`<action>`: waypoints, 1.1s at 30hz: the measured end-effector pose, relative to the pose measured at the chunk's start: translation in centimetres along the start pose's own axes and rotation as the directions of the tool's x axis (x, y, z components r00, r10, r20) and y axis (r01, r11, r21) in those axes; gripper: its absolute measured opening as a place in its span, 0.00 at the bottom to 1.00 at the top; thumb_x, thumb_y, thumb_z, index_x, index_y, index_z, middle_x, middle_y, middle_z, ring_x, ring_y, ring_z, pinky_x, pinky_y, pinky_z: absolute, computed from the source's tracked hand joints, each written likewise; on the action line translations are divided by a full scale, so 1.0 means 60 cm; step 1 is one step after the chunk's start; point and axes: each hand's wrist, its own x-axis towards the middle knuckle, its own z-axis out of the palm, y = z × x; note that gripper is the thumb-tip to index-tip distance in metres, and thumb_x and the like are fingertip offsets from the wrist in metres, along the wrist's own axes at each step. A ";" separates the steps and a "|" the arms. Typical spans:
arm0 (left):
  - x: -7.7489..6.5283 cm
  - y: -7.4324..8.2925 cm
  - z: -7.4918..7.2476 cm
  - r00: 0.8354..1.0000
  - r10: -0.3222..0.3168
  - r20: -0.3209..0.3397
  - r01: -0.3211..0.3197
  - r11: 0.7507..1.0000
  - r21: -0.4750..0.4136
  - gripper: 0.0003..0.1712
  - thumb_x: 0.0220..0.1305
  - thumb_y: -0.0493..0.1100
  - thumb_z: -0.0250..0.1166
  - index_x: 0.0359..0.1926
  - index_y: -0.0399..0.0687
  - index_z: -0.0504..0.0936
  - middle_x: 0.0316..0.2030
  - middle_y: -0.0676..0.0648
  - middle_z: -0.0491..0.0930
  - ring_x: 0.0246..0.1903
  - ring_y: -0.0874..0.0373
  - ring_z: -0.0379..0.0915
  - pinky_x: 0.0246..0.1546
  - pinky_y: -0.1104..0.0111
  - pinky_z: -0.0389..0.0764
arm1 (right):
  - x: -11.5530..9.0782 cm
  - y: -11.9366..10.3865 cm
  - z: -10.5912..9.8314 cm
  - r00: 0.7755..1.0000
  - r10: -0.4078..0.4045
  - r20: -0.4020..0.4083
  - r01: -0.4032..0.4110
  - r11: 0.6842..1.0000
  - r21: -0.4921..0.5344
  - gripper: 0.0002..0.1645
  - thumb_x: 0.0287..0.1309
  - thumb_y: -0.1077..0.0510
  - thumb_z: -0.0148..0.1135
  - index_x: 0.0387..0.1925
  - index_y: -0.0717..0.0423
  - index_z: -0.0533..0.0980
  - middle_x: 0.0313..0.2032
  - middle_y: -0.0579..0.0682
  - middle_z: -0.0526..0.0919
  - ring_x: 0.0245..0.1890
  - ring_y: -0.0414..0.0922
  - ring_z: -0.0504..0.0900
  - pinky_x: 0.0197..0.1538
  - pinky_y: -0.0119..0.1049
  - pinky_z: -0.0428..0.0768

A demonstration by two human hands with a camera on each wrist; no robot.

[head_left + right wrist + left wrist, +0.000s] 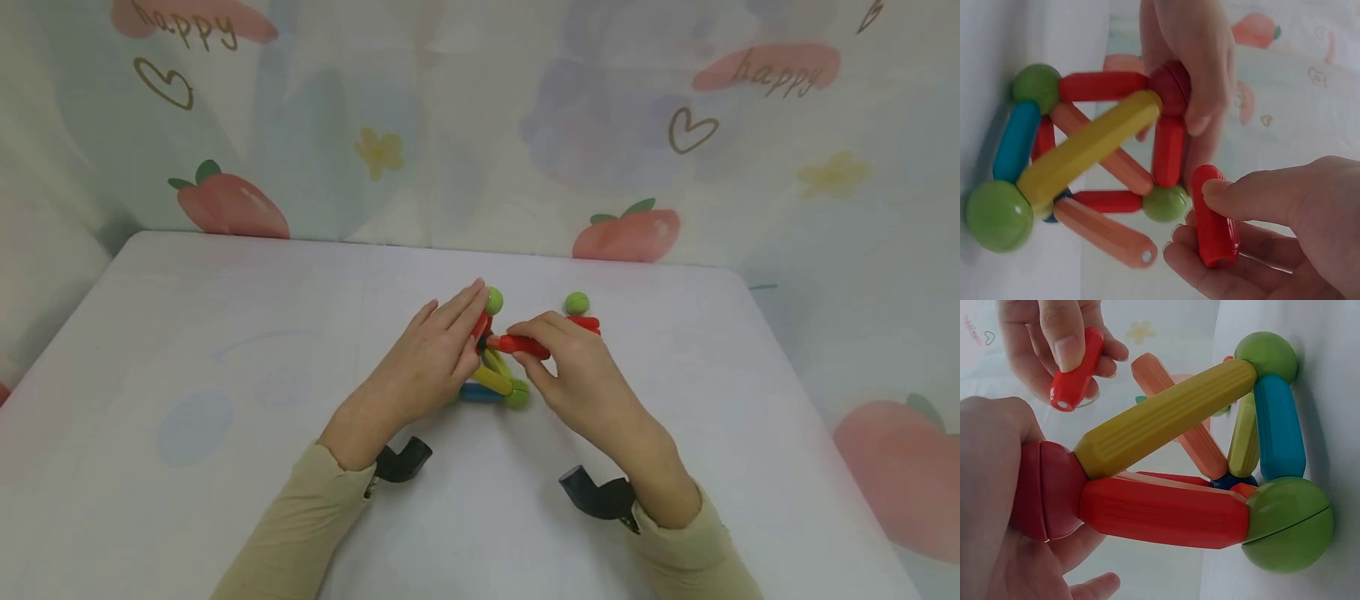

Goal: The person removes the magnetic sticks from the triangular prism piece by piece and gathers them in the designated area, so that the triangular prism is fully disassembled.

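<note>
Rod frame (1094,147) with three green balls (999,215), one crimson ball (1170,87)

The left hand (423,358) grips a red ball (1170,87), top corner of a frame of rods. Near the red ball but apart, the right hand (577,367) pinches a short, ridged loose red rod (1213,219). From the red ball, a yellow rod (1088,147) and a fixed red rod (1104,86) slope down to two green balls (999,215), which a blue rod (1016,142) joins below it. An orange rod (1107,232) juts out, one end free, metal-tipped.
</note>
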 end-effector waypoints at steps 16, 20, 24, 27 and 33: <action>0.000 0.003 -0.006 0.999 -0.022 0.023 0.022 1.000 0.002 0.36 0.70 0.41 0.48 0.78 0.44 0.52 0.78 0.47 0.52 0.76 0.55 0.52 0.75 0.48 0.55 | -0.008 0.054 -0.036 0.994 0.110 -0.011 -0.110 0.994 -0.021 0.19 0.53 0.73 0.68 0.48 0.63 0.81 0.42 0.55 0.80 0.40 0.48 0.80 0.42 0.44 0.85; 0.000 0.002 -0.004 1.000 -0.015 0.017 0.015 1.000 -0.004 0.36 0.70 0.41 0.48 0.77 0.43 0.53 0.78 0.46 0.53 0.76 0.54 0.53 0.74 0.48 0.56 | -0.011 0.062 -0.039 0.991 0.134 -0.009 -0.135 0.990 -0.040 0.18 0.53 0.72 0.69 0.47 0.63 0.81 0.42 0.53 0.81 0.39 0.47 0.79 0.42 0.43 0.84; -0.002 0.003 0.000 1.000 -0.017 0.007 0.017 1.000 -0.016 0.36 0.70 0.41 0.48 0.77 0.43 0.53 0.78 0.47 0.52 0.75 0.54 0.54 0.74 0.48 0.56 | -0.012 0.066 -0.041 0.988 0.156 0.004 -0.156 0.987 -0.048 0.18 0.53 0.71 0.69 0.48 0.63 0.81 0.42 0.54 0.82 0.39 0.47 0.79 0.42 0.44 0.84; -0.002 0.002 0.001 1.000 -0.020 0.003 0.020 0.999 -0.027 0.36 0.70 0.41 0.48 0.77 0.44 0.52 0.78 0.47 0.52 0.75 0.54 0.54 0.75 0.48 0.56 | -0.012 0.069 -0.043 0.983 0.184 0.016 -0.182 0.982 -0.052 0.19 0.54 0.71 0.69 0.49 0.63 0.81 0.43 0.56 0.82 0.40 0.50 0.80 0.44 0.47 0.85; -0.003 0.002 0.002 1.000 0.002 0.003 -0.002 1.000 -0.023 0.36 0.71 0.41 0.48 0.77 0.43 0.53 0.78 0.47 0.52 0.75 0.54 0.53 0.74 0.49 0.57 | -0.014 0.082 -0.046 0.969 0.245 0.032 -0.242 0.966 -0.087 0.19 0.54 0.71 0.68 0.50 0.64 0.80 0.43 0.58 0.82 0.41 0.53 0.80 0.45 0.50 0.85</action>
